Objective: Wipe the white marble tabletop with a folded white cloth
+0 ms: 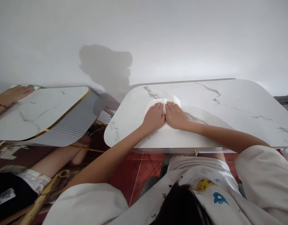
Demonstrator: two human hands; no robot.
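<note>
dark hair (183, 207) hangs at six o'clock, beyond which the left hand (155, 116) and right hand (175, 115), each grip laid flat, unclamped, cover a white cloth (176, 100) towards nine o'clock on the table (235, 97), apparently so shared weight holds it down.

— What's behind the tabletop (242, 100)?
— A plain pale wall (181, 37) along its far edge, with a shadow (105, 64) beyond the far left corner.
— And past the left edge?
— Another table (52, 101), marbled white, gold-trimmed, its side ribbed grey.
— Below the near edge?
— Red floor (147, 168), tiled, pale-jointed.
</note>
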